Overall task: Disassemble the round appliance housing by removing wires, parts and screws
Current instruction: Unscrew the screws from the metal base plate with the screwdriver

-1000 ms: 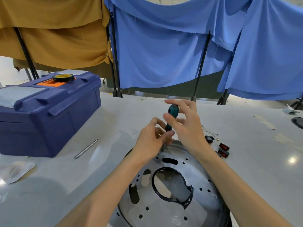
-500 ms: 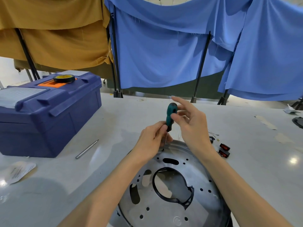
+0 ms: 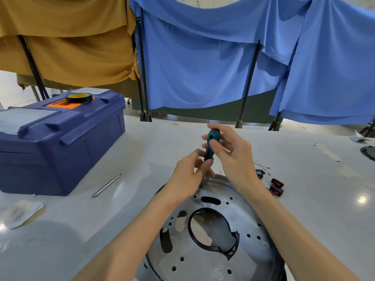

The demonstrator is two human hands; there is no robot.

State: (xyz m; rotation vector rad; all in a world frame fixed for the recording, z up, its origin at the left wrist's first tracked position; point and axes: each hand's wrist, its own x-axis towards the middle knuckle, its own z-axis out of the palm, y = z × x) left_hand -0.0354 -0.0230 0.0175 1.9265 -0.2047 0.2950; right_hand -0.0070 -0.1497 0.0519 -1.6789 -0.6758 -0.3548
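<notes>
A round silver metal housing (image 3: 249, 252) with many holes and a black-rimmed central opening lies on the table in front of me. A teal-handled screwdriver (image 3: 211, 146) stands upright over its far rim. My right hand (image 3: 231, 155) grips the handle with fingertips and thumb. My left hand (image 3: 188, 177) pinches the lower end of the handle and the shaft just above the rim. The tip and any screw under it are hidden by my left fingers.
A blue toolbox (image 3: 56, 142) with a tape roll (image 3: 79, 97) on its lid stands at the left. A metal rod (image 3: 107, 185) and a paper packet (image 3: 22, 212) lie near it. Red rocker switches (image 3: 276, 187) and thin wires (image 3: 261, 165) lie right of the housing.
My right fingers have shifted around the screwdriver handle, from curled over its top to gripping its side. The left hand stays pinched at the shaft. The housing has not moved.
</notes>
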